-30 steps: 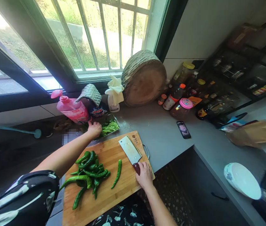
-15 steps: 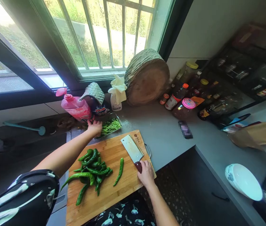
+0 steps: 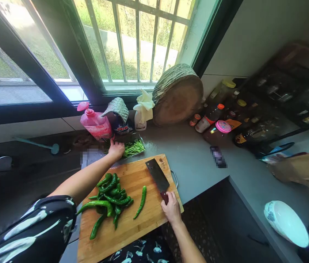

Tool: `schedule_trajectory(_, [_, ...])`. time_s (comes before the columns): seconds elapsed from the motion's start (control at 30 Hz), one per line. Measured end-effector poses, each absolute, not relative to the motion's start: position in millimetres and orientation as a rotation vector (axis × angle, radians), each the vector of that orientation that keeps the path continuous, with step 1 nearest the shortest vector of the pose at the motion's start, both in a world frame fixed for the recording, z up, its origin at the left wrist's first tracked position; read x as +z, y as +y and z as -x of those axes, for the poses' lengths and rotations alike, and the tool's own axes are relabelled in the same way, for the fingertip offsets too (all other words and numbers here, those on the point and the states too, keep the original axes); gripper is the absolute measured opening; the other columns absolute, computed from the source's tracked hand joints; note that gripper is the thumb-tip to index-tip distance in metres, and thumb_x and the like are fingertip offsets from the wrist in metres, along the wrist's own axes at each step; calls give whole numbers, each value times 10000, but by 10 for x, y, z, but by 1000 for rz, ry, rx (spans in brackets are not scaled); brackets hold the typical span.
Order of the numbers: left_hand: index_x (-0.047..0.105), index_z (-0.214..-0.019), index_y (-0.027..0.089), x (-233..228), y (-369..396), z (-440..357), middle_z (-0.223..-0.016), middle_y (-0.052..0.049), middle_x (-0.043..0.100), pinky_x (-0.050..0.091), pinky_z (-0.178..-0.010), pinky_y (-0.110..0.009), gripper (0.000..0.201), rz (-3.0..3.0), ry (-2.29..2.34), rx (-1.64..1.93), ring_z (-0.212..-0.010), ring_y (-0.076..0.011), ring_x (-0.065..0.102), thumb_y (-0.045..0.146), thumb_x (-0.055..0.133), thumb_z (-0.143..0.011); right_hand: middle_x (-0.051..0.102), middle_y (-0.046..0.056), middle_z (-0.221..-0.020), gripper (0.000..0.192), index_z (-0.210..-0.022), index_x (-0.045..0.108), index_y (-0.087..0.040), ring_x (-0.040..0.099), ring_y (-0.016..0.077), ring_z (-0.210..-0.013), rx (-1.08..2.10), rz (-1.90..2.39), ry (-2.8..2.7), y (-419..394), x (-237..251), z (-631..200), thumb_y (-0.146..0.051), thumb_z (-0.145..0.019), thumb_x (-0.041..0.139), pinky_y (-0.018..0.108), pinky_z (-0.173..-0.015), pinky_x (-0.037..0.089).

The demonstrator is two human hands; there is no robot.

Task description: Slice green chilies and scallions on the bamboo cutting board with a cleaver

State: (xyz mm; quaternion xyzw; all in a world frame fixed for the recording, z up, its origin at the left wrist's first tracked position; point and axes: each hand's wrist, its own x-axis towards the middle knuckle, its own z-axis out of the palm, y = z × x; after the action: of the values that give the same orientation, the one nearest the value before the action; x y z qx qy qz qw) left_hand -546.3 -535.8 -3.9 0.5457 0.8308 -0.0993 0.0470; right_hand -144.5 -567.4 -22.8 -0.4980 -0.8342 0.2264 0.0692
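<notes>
My right hand (image 3: 171, 208) is closed round the dark red handle of a cleaver (image 3: 157, 174), whose broad blade is over the right part of a wooden cutting board (image 3: 132, 226). A single long green pepper (image 3: 140, 203) lies left of the cleaver. A heap of glossy green peppers (image 3: 112, 195) covers the board's left part. Beyond the board's far edge, my left hand (image 3: 116, 149) is closed at the left end of a shallow clear tray (image 3: 143, 149) of cut green stems (image 3: 134, 147). Its fingertips are partly hidden.
A pink pump bottle (image 3: 95, 126), a spray bottle (image 3: 140, 120) with a pale cloth and a large round wooden block (image 3: 180, 100) stand along the window. Jars and bottles (image 3: 212, 120) crowd the corner. A white bowl (image 3: 287, 223) sits on the right counter; a sink (image 3: 34, 175) is left.
The view has shifted slightly. The cleaver's blade has gone from bright to dark, so its angle has changed a little. My left hand stays at the tray; the peppers lie as before.
</notes>
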Motion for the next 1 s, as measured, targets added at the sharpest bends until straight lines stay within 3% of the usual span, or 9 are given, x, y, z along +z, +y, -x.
schedule_trajectory(0.2, [643,-1022,99,16,-5355,5484,-975,-181,629,27,-994,-585,356,-1701,2547,-347,-1025,-321,466,130,377,-786,535,38,-918,227,-959,536,-204,557,179,-842,635,1482,-2550,-5705,-251,1412,-176,-736,502,260,-739,439])
schedule_trajectory(0.4, [532,-1201,130,-7,-5471,5479,-1137,-170,563,80,-982,-615,455,-1650,2540,-306,-1113,-324,402,101,356,-782,538,79,-992,279,-1035,538,-183,534,228,-926,510,1624,-2628,-5774,-233,1476,-182,-757,528,316,-812,423])
schedule_trajectory(0.5, [484,-1251,164,21,-5502,5518,-1205,-159,516,30,-983,-643,498,-1673,2526,-252,-1176,-333,345,117,411,-761,545,92,-1006,294,-1040,553,-169,502,255,-986,447,1627,-2642,-5727,-171,1530,-202,-748,569,342,-863,401])
schedule_trajectory(0.6, [539,-1182,162,26,-5509,5554,-1120,-155,543,-18,-986,-649,445,-1741,2489,-198,-1129,-322,392,113,444,-750,545,101,-1045,285,-1055,557,-152,491,241,-1009,476,1539,-2640,-5604,-84,1687,-189,-774,547,326,-885,389])
schedule_trajectory(0.73, [617,-1038,126,-33,-5472,5558,-1095,-178,531,46,-955,-682,361,-1745,2482,-273,-1054,-316,426,67,390,-764,563,86,-1022,221,-1005,589,-157,498,212,-984,565,1311,-2694,-5359,71,2168,-171,-798,516,299,-888,382])
schedule_trajectory(1.0, [602,-1023,128,-34,-5496,5531,-1041,-167,556,151,-932,-677,374,-1701,2528,-216,-1032,-302,438,60,316,-791,600,96,-1028,275,-1055,612,-166,518,189,-997,407,960,-2961,-4715,367,3783,-214,-899,390,287,-841,418])
